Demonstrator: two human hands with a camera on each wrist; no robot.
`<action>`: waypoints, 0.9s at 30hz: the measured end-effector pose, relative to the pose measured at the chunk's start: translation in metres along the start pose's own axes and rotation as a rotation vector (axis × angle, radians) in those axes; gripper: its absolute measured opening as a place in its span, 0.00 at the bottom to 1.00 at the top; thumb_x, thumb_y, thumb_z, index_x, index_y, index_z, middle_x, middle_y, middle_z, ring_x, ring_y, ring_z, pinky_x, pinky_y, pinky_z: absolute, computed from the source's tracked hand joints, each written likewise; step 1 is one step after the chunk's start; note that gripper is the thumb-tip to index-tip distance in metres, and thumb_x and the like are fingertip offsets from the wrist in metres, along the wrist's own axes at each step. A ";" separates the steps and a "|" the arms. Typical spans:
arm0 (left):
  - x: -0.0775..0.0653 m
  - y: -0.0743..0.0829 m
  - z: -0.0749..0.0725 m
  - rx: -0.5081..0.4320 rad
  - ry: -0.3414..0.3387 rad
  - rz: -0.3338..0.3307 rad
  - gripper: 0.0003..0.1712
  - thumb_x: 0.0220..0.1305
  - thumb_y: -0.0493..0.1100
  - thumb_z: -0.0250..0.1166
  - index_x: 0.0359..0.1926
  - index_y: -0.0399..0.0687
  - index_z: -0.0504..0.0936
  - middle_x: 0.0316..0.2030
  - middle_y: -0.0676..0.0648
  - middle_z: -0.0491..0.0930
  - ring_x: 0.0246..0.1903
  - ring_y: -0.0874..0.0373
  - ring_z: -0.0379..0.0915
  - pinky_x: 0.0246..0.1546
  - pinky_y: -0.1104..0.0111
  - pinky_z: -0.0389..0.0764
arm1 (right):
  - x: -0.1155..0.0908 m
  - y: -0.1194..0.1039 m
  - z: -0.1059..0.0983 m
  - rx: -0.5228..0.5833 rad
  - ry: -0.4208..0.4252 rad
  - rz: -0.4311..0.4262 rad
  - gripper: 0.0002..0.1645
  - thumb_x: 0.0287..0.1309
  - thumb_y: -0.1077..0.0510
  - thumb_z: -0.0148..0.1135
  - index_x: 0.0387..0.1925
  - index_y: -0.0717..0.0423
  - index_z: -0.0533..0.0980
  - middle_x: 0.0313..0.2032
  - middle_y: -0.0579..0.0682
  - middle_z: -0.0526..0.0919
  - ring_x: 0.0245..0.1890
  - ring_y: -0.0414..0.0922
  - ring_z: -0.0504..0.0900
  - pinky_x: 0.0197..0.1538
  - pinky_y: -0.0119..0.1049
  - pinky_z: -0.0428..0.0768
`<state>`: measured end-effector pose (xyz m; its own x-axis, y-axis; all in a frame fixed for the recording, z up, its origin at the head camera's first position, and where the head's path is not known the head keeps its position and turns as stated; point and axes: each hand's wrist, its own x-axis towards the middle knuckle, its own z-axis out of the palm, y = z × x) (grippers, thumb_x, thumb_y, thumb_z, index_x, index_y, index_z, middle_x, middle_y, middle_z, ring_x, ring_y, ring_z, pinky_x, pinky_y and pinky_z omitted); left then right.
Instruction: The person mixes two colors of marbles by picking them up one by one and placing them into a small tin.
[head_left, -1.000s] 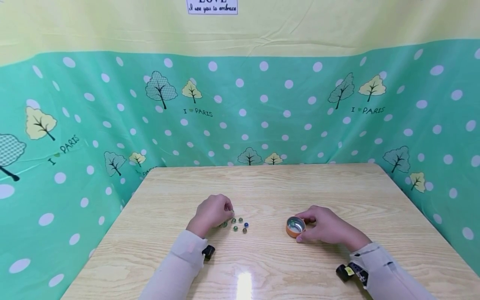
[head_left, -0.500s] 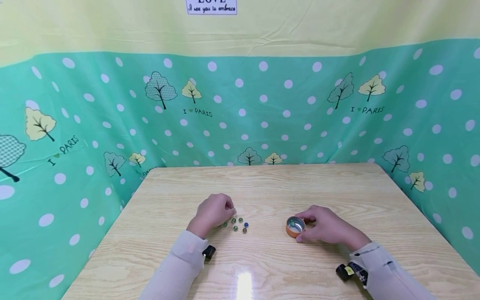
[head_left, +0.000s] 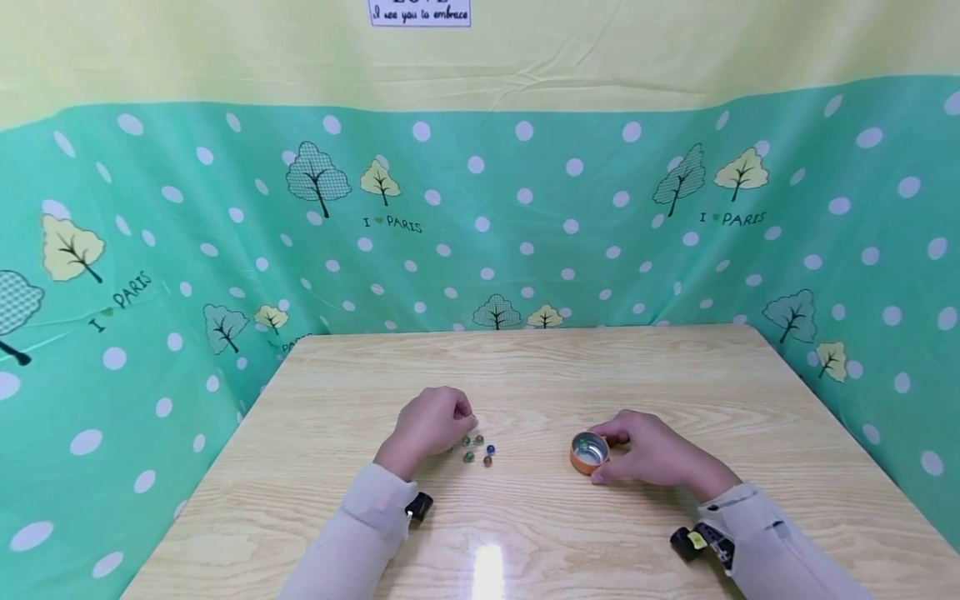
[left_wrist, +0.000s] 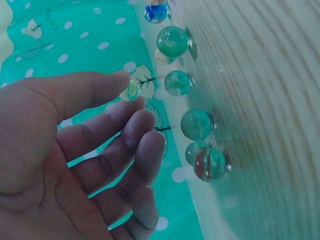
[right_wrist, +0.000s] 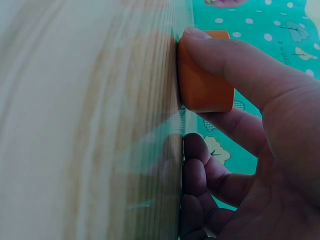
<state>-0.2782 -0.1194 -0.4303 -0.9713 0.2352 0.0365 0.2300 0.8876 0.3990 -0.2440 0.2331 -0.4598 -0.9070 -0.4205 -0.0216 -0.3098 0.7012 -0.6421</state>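
Observation:
My left hand (head_left: 433, 421) pinches a clear marble with a yellow-green swirl (left_wrist: 131, 91) between thumb and index finger, lifted off the wood in the left wrist view. Beside and below it lie several glass marbles, among them a green one (left_wrist: 173, 41), a red-streaked one (left_wrist: 210, 164) and a blue one (head_left: 491, 449). Over to the right, my right hand (head_left: 649, 450) grips a small round orange tin (head_left: 589, 453) by its side, thumb and index finger across it. The tin stands upright on the table, its silvery inside facing up.
A light wood table (head_left: 525, 375) carries everything. Green polka-dot cloth (head_left: 525, 225) with printed trees hangs around its back and sides. Bare wood lies between the marbles and the tin. A bright light reflection shows near the table's front.
My left hand has shifted slightly to the right with the pinched marble. The right hand and the tin stay in place; the head view has tilted a little.

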 end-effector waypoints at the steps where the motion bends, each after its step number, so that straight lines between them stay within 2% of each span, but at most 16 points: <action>1: 0.000 0.001 0.000 0.000 -0.001 0.002 0.08 0.66 0.51 0.71 0.31 0.58 0.85 0.25 0.58 0.78 0.25 0.61 0.73 0.28 0.65 0.72 | 0.000 0.000 0.000 -0.002 0.001 0.001 0.37 0.43 0.40 0.85 0.56 0.45 0.84 0.43 0.41 0.82 0.45 0.42 0.78 0.50 0.42 0.78; 7: -0.003 0.006 0.000 -0.003 -0.012 0.011 0.08 0.66 0.52 0.71 0.33 0.57 0.85 0.27 0.58 0.79 0.27 0.61 0.73 0.29 0.65 0.73 | 0.002 0.000 0.001 -0.014 0.005 0.000 0.37 0.42 0.39 0.85 0.56 0.44 0.85 0.43 0.41 0.81 0.45 0.42 0.78 0.51 0.45 0.79; 11: -0.004 0.011 0.000 -0.017 -0.027 0.041 0.08 0.67 0.52 0.70 0.33 0.56 0.85 0.27 0.58 0.79 0.27 0.61 0.73 0.29 0.65 0.73 | 0.001 0.001 0.001 -0.019 0.004 -0.005 0.37 0.43 0.39 0.84 0.56 0.44 0.85 0.43 0.40 0.82 0.46 0.41 0.79 0.54 0.48 0.79; 21: -0.005 0.025 0.003 -0.012 -0.023 0.095 0.08 0.66 0.51 0.71 0.30 0.57 0.85 0.24 0.59 0.78 0.24 0.62 0.72 0.27 0.66 0.73 | 0.000 0.000 -0.001 -0.013 -0.004 -0.004 0.37 0.44 0.39 0.84 0.57 0.45 0.84 0.44 0.41 0.83 0.47 0.41 0.79 0.54 0.47 0.79; 27: -0.003 0.037 0.008 -0.006 -0.028 0.130 0.08 0.67 0.52 0.70 0.32 0.57 0.86 0.26 0.60 0.79 0.25 0.62 0.73 0.28 0.66 0.74 | 0.001 0.001 -0.001 -0.006 -0.010 -0.010 0.37 0.43 0.40 0.84 0.57 0.46 0.84 0.43 0.41 0.83 0.46 0.41 0.79 0.53 0.46 0.79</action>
<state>-0.2666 -0.0844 -0.4229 -0.9312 0.3590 0.0628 0.3532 0.8467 0.3978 -0.2453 0.2336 -0.4600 -0.9010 -0.4332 -0.0233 -0.3204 0.7005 -0.6377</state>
